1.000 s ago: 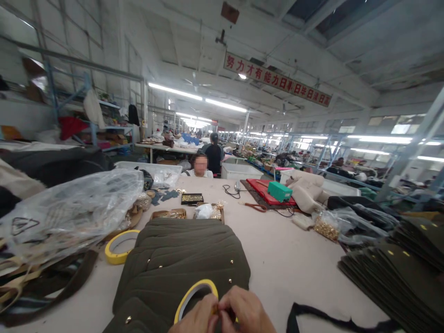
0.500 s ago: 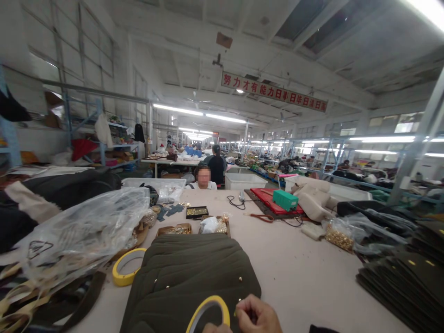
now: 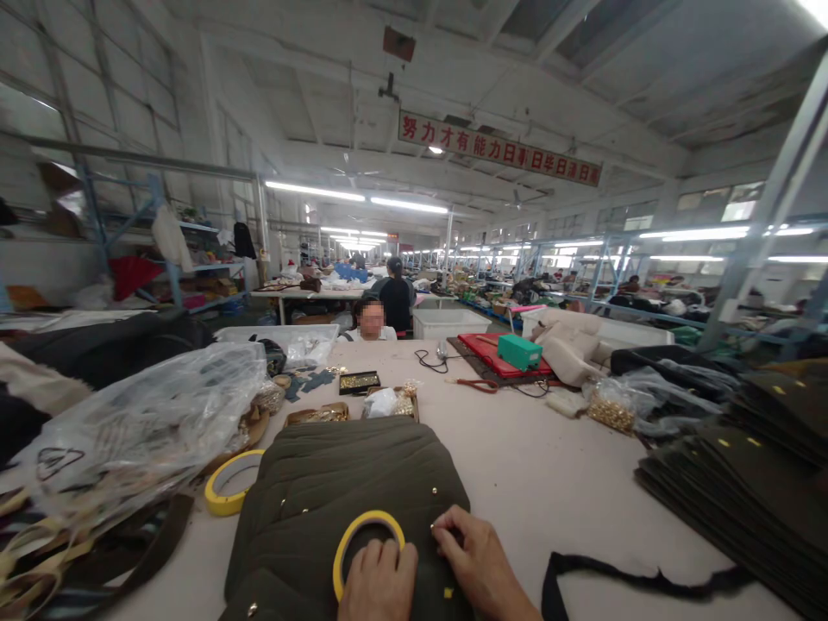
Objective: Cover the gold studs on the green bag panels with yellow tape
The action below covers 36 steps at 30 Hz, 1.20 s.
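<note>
A stack of dark olive quilted fabric panels [image 3: 362,457] lies in front of me, with small gold studs [image 3: 435,491] showing on the top one. My left hand [image 3: 379,580] is closed over the near part of a yellow tape roll [image 3: 337,569] resting on the stack. To its right, my right hand [image 3: 471,552] has thumb and forefinger pinched at a small gold stud [image 3: 432,526] near the panel's right side. A scrap of yellow tape [image 3: 448,592] sits on the fabric just below that hand.
Another yellow tape roll [image 3: 220,500] and a clear plastic bag [image 3: 148,423] are at left. Beyond the stack stand small boxes of hardware [image 3: 316,414]. More olive panels [image 3: 724,492] are piled at right, near a black strip [image 3: 614,565]. A person [image 3: 368,323] is across the table.
My view has shifted slightly, showing more of both hands. The yellow bit at my right fingertips is now gone from them, and a yellow scrap shows on the panel. The left hand stays at the roll.
</note>
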### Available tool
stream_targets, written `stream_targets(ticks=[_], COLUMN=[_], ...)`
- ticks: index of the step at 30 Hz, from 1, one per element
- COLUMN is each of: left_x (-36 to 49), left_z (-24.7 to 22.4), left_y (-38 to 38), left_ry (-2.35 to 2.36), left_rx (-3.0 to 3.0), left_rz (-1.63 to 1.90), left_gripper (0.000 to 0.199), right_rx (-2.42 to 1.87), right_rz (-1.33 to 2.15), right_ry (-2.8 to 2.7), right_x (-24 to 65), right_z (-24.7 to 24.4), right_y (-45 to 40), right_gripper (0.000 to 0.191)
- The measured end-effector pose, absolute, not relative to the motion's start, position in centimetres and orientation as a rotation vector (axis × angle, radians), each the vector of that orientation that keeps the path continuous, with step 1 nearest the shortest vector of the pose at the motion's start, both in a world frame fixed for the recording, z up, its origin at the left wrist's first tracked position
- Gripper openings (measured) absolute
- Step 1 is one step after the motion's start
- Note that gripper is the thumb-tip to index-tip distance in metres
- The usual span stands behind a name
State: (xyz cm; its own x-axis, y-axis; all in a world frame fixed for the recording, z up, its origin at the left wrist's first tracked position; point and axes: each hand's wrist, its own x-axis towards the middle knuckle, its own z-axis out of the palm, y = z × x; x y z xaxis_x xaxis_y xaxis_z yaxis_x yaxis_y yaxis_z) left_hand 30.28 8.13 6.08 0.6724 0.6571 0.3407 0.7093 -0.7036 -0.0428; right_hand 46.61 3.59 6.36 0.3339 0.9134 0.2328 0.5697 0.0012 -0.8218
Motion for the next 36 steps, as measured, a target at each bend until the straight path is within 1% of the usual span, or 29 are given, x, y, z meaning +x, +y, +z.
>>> stream_targets(ticks=[2, 5, 7, 12, 15, 20, 25, 30, 36], left_x=[30.6, 31.0, 31.0, 30.2, 29.6, 28.8, 28.3, 28.3, 28.5], left_z=[8.2, 10.1, 10.3, 10.0, 9.9, 10.1, 10.6, 10.6, 10.4], left_y=[7.5, 7.0, 6.9, 6.4, 5.9, 5.5, 5.4, 5.5, 5.7], left_ry=[-1.166, -1.156, -1.147, -1.148, -1.092, -0.958, -0.871, -0.867, -0.868], left_rx=[-2.78, -2.856, -2.914, -3.004, -3.053, -3.192, -3.313, -3.3, -3.277], left_rz=[-0.286, -0.186, -0.131, -0.131, -0.149, -0.111, -0.038, 0.021, 0.014], left_gripper=[0.035, 0.032, 0.029, 0.028, 0.028, 0.025, 0.025, 0.024, 0.024], right_rx=[-1.666, -1.624, -1.634, -1.655, -1.682, -1.724, -1.761, -1.832, -1.925], right_rz=[0.482, 0.583, 0.696, 1.027, 1.103, 1.121, 1.132, 0.903, 0.658], right_ry=[-1.328, -1.255, -1.196, -1.108, -1.09, -1.1, -1.298, -1.616, -1.799], right_x=[46.5, 46.9, 47.4, 48.8, 49.3, 49.5, 49.3, 48.0, 46.4], right_z=[6.9, 7.4, 7.2, 6.7, 6.7, 6.5, 6.9, 8.0, 8.6], right_y=[3.2, 3.1, 3.2, 2.1, 0.8, 0.0, -0.6, -1.2, -0.9], right_gripper=[0.019, 0.014, 0.01, 0.01, 0.009, 0.009, 0.008, 0.011, 0.014])
